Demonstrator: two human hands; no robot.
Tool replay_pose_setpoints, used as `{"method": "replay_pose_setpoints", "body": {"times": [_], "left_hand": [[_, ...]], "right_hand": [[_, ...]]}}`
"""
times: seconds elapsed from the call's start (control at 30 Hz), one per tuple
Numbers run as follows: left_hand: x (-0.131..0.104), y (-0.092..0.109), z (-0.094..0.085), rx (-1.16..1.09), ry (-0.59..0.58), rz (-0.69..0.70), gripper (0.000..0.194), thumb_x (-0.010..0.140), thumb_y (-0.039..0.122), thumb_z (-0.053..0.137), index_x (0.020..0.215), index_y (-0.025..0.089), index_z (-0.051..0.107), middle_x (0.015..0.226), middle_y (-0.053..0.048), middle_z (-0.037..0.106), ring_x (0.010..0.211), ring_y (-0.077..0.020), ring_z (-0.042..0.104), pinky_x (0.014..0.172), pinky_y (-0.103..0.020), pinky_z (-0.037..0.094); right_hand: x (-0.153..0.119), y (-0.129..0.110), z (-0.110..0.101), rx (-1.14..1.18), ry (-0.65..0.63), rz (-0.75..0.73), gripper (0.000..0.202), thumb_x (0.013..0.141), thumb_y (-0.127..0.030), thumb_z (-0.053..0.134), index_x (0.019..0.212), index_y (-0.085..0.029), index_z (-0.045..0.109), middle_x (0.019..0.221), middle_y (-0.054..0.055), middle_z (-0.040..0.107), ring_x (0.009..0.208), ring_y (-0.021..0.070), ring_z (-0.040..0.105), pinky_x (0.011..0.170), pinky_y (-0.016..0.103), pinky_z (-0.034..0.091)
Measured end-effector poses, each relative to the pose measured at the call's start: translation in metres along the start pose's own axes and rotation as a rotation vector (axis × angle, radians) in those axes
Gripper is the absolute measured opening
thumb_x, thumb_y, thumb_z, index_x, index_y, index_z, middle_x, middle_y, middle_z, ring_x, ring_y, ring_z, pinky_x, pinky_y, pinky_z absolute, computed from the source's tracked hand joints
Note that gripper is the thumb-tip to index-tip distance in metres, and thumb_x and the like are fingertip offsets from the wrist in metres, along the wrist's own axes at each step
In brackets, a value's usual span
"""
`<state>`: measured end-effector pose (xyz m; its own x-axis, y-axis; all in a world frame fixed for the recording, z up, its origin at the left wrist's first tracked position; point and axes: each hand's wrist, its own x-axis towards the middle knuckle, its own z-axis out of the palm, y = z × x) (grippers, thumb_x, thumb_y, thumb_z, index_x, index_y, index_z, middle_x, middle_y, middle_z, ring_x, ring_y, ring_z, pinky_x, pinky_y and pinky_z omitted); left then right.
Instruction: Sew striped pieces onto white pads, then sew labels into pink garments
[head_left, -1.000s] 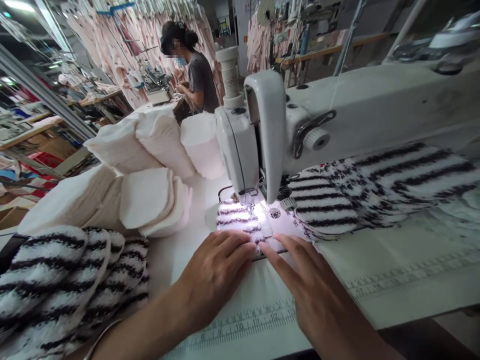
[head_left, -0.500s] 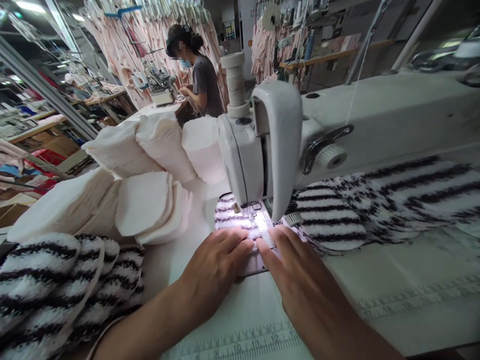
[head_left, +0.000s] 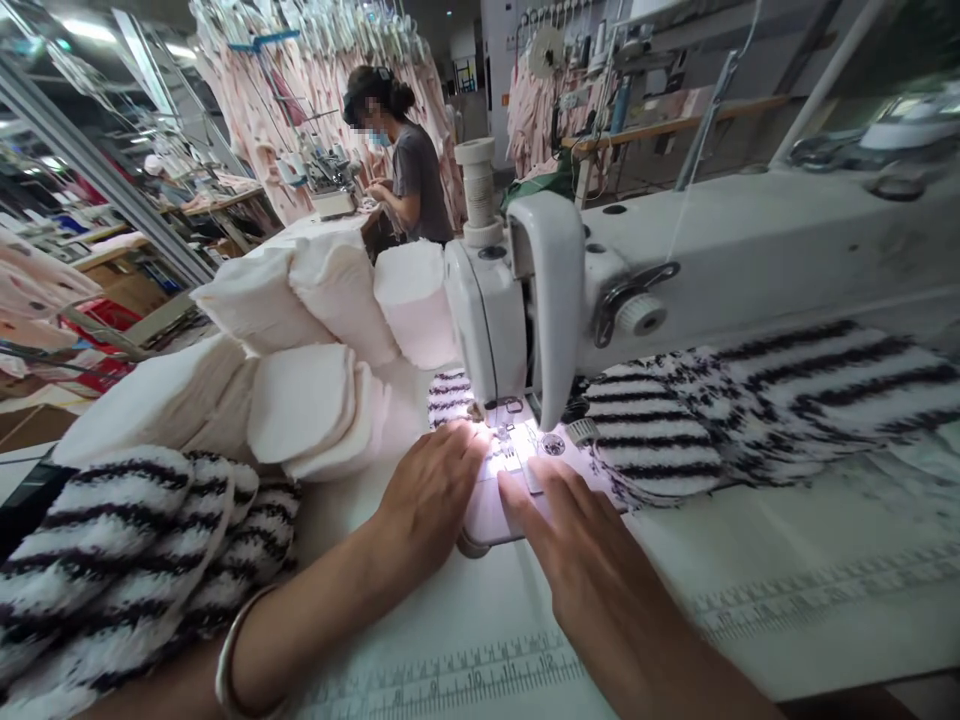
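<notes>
The bare left forearm [head_left: 330, 590] slants from the near left toward the far right, its wrist nearly straight, leading to the bare left hand [head_left: 435, 485], back upward, fingers close together and slightly bent; its palm is hidden. From the near right, the bare right forearm [head_left: 667, 650] angles far and left to the bare right hand [head_left: 581, 540], also back upward, thumb and forefinger extended and spread apart. The hands are near each other without touching, the left fingertips slightly farther away.

The pale tabletop [head_left: 457, 610] is pretty packed, with ruler marks [head_left: 487, 678] up front, a sewing machine [head_left: 720, 260], white cloth stacks [head_left: 304, 405] at left, plus fuzzy striped piles [head_left: 135, 560] either side.
</notes>
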<state>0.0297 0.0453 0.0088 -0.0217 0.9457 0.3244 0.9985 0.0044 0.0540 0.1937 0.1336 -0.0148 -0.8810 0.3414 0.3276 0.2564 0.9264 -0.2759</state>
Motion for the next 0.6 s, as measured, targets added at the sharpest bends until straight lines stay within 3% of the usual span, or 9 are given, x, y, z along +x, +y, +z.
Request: {"method": "replay_pose_setpoints", "body": {"times": [0.27, 0.43, 0.53, 0.6], "left_hand": [[0.008, 0.013, -0.010, 0.050, -0.124, -0.147, 0.024, 0.076, 0.001, 0.048, 0.098, 0.010, 0.050, 0.090, -0.011, 0.057, 0.082, -0.0234, 0.055, 0.073, -0.037, 0.051], [0.024, 0.001, 0.000, 0.066, -0.085, -0.199, 0.016, 0.079, 0.001, 0.042, 0.074, 0.015, 0.048, 0.076, -0.009, 0.055, 0.070, -0.0222, 0.053, 0.066, -0.037, 0.049], [0.016, -0.001, 0.001, 0.048, -0.043, -0.229, 0.019, 0.079, 0.001, 0.039, 0.071, 0.016, 0.046, 0.076, -0.008, 0.054, 0.072, -0.0220, 0.054, 0.065, -0.036, 0.049], [-0.003, 0.010, -0.005, 0.021, -0.013, -0.243, 0.016, 0.078, 0.002, 0.040, 0.078, 0.016, 0.048, 0.081, -0.008, 0.056, 0.075, -0.0211, 0.055, 0.065, -0.034, 0.049]], "right_hand": [[-0.023, -0.003, 0.014, -0.044, 0.107, 0.017, 0.058, 0.080, 0.006, 0.022, 0.127, -0.017, 0.048, 0.130, 0.014, 0.046, 0.124, 0.0262, 0.039, 0.091, 0.045, 0.043], [-0.023, -0.002, 0.014, -0.012, 0.155, 0.046, 0.057, 0.081, 0.007, 0.023, 0.124, -0.019, 0.050, 0.127, 0.012, 0.049, 0.121, 0.0248, 0.042, 0.090, 0.044, 0.042], [-0.021, -0.007, 0.006, 0.036, 0.194, 0.037, 0.040, 0.088, -0.003, 0.030, 0.118, -0.018, 0.053, 0.120, 0.013, 0.051, 0.114, 0.0255, 0.046, 0.088, 0.043, 0.042], [-0.022, -0.014, 0.002, 0.111, 0.235, 0.043, 0.022, 0.093, -0.019, 0.039, 0.107, -0.017, 0.055, 0.104, 0.011, 0.055, 0.101, 0.0247, 0.051, 0.082, 0.041, 0.044]]}}
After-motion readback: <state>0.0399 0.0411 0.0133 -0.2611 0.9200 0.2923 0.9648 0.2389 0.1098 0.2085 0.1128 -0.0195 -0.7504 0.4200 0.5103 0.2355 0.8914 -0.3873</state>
